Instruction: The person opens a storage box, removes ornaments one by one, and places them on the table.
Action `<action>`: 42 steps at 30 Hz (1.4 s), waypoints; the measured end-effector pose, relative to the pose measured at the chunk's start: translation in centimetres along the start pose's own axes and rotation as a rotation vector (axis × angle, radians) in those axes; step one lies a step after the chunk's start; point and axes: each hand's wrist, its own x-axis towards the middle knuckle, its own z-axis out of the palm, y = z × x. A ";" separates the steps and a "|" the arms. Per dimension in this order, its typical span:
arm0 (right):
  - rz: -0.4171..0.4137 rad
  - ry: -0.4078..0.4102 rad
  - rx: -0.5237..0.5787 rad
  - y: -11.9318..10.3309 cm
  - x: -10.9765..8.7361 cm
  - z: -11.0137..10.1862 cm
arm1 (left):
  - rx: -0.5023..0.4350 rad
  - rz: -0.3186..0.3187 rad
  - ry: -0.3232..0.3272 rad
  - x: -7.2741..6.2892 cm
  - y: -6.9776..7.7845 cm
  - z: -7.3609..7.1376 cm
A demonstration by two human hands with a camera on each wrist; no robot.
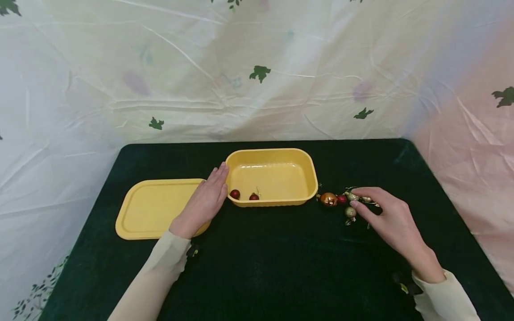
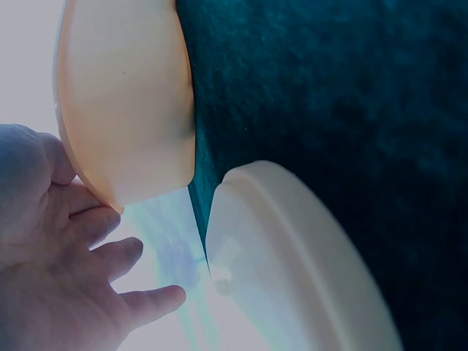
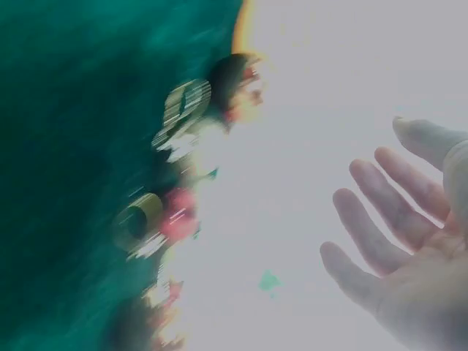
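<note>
A yellow tray-like box (image 1: 273,178) stands at the middle of the table, two dark red baubles (image 1: 234,194) inside by its near left side. My left hand (image 1: 206,198), fingers extended, rests against the box's left rim; the left wrist view has its fingers at the edge of the box wall (image 2: 128,110). Over a small cluster of Christmas ornaments right of the box hovers my right hand (image 1: 391,218), thumb and fingers parted round a gold bauble (image 1: 352,197). Its fingers look spread and free in the right wrist view, where the ornaments (image 3: 177,213) are blurred.
A yellow lid (image 1: 156,209) lies flat left of the box, partly beneath my left forearm. In the cluster are a shiny copper bauble (image 1: 328,199), a small red one (image 1: 341,199) and another gold one (image 1: 350,212). Dark green cloth (image 1: 281,267) covers the table.
</note>
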 end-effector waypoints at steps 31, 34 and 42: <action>-0.149 -0.267 0.305 -8.6 7.9 7.9 | 0.005 -0.001 0.000 0.1 0.0 0.0; -0.150 -0.299 0.304 -8.8 9.0 8.8 | 0.000 0.003 0.003 0.1 0.0 0.0; -0.131 -0.409 0.330 -9.2 11.2 10.9 | -0.016 -0.009 -0.004 0.0 0.0 0.1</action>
